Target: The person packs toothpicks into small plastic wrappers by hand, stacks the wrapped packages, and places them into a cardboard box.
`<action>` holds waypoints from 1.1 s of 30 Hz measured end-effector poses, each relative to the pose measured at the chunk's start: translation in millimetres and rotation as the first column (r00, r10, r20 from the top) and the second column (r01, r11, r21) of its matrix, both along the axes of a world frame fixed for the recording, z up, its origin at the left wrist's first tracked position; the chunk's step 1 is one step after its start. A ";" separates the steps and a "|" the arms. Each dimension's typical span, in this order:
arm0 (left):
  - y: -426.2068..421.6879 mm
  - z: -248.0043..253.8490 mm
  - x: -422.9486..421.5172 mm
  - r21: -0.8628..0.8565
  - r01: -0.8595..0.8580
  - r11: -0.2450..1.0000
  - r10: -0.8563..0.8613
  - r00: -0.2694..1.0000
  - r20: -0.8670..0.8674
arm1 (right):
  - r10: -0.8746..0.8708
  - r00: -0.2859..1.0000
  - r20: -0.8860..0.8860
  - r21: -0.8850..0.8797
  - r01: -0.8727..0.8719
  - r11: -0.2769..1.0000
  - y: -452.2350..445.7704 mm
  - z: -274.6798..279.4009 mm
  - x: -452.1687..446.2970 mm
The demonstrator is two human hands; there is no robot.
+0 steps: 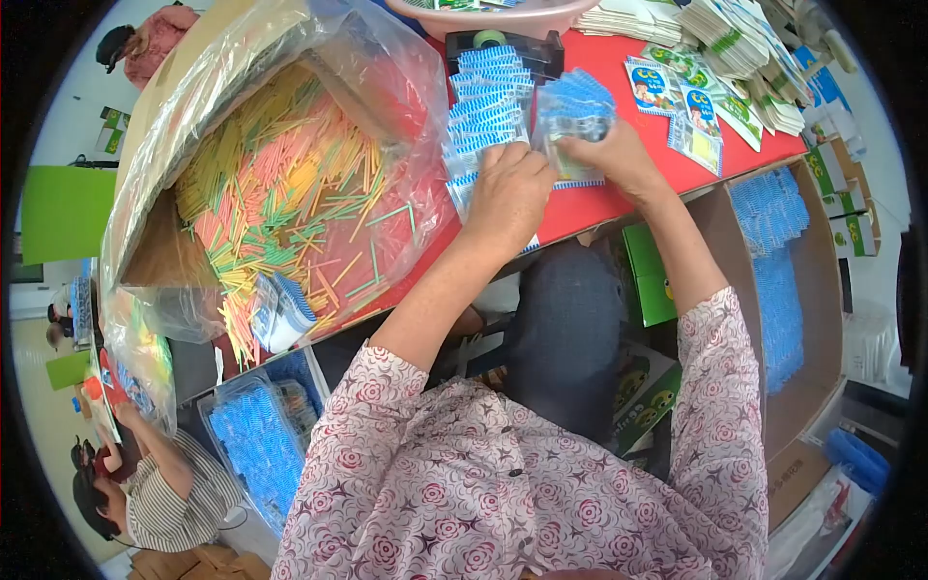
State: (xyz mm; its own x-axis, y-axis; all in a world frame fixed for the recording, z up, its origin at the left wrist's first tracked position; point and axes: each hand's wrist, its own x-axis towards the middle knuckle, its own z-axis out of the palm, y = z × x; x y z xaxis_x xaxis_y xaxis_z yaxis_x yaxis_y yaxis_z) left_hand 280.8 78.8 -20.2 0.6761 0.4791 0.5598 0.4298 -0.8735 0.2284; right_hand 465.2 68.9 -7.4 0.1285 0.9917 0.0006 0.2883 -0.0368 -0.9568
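Observation:
Two groups of small clear plastic packets with blue-and-white striped ends lie on the red tabletop. My left hand [507, 188] is at the near end of a long overlapping row of packets [488, 101]. Its fingers are bent and close together over the packets, and the fingertips are partly hidden. Beside it, my right hand [619, 159] grips a fanned stack of packets [577, 101], thumb on top and fingers along the right edge. The two hands are close together.
Left is a plastic-lined carton [145, 222] of coloured sticks [290, 184]. A tape dispenser [503, 48] and pink basket [493, 17] stand behind. Printed cards [696, 106] lie right. Blue packets fill a box [817, 319] and a bin [256, 435]. Another person [179, 483] works at left.

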 end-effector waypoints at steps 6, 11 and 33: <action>-11.8 22.4 9.5 -0.063 -0.118 0.991 0.124 0.987 0.102 | -0.063 0.908 -0.414 0.102 0.114 0.988 -34.2 8.2 16.9; -6.6 45.6 39.3 -0.467 0.177 0.867 0.046 0.903 0.428 | -0.035 0.929 -0.370 0.172 0.105 0.980 -46.0 33.5 19.3; 0.1 20.7 85.0 -0.728 0.364 0.581 -0.038 0.906 0.422 | -0.225 0.972 -0.069 0.297 0.236 0.925 -64.8 10.8 38.6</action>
